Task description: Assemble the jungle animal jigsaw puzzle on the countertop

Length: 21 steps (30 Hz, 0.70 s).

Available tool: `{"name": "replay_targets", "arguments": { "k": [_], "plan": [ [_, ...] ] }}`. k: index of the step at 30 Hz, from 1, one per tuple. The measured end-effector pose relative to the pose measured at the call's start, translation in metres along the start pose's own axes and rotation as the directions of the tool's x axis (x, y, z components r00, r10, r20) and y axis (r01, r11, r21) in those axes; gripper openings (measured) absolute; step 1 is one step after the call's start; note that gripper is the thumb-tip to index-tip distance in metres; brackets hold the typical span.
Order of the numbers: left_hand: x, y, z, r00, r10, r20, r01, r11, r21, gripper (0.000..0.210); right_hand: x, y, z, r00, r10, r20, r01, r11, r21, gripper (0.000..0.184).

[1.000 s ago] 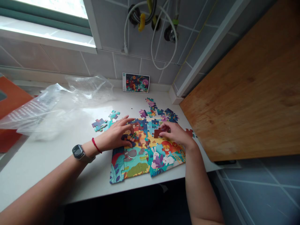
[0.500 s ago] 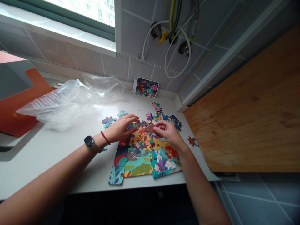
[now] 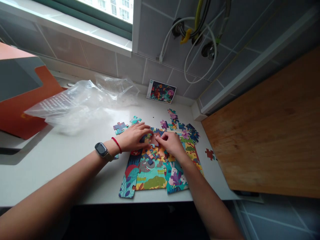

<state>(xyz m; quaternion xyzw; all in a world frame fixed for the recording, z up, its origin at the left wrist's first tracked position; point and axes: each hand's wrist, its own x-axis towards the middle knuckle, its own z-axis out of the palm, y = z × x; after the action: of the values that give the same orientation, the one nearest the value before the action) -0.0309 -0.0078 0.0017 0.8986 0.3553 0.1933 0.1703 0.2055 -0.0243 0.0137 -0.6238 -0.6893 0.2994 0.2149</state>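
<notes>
The right hand pinches a brown piece at the upper part of the puzzle, so the step looks like fitting that piece in. The left hand is half open just beside it; I can't tell if its fingertips touch the piece. Next, the knobs probably need lining up. The puzzle lies on a white counter, near a crinkly clear bag, under a tiled wall and a bright window.

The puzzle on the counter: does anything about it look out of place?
Yes: loose pieces lie on top of the joined puzzle, and a brown piece sits by the wooden panel, looking stray, apart from the puzzle.
</notes>
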Motion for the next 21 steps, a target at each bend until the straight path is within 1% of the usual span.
{"name": "replay_targets", "arguments": {
  "k": [3, 5, 9, 12, 16, 19, 21],
  "plan": [
    [0.000, 0.002, 0.002, 1.000, -0.010, 0.023, 0.010, 1.000, 0.015, 0.055, -0.002, 0.000, 0.000, 1.000, -0.007, 0.004, 0.007, 0.999, -0.054, 0.030],
    [0.001, 0.004, 0.001, 0.999, -0.017, 0.035, 0.016, 1.000, 0.025, 0.054, -0.002, 0.001, 0.000, 1.000, -0.013, 0.013, 0.014, 0.998, -0.061, 0.028],
    [0.001, 0.005, 0.001, 0.999, -0.014, 0.040, 0.014, 1.000, 0.001, 0.047, -0.001, 0.006, -0.004, 0.998, -0.058, -0.033, 0.058, 0.998, 0.021, 0.016],
    [0.001, 0.004, 0.001, 0.999, -0.019, 0.038, 0.019, 1.000, -0.017, 0.044, -0.002, 0.008, -0.009, 0.996, -0.064, -0.065, 0.068, 0.996, 0.049, 0.013],
    [0.000, 0.003, 0.002, 1.000, -0.015, 0.027, 0.016, 0.999, -0.031, 0.038, -0.002, 0.010, -0.010, 0.998, -0.050, -0.032, 0.051, 0.998, 0.045, 0.010],
    [0.000, 0.002, 0.002, 1.000, -0.017, 0.016, 0.017, 0.999, -0.051, 0.038, -0.002, 0.012, -0.009, 0.998, -0.065, 0.006, 0.065, 0.996, 0.054, 0.008],
    [0.000, 0.002, 0.003, 1.000, -0.025, 0.015, 0.026, 0.999, -0.044, 0.039, -0.002, 0.014, -0.010, 0.996, -0.081, 0.047, 0.078, 0.995, 0.065, 0.010]
  ]
}}
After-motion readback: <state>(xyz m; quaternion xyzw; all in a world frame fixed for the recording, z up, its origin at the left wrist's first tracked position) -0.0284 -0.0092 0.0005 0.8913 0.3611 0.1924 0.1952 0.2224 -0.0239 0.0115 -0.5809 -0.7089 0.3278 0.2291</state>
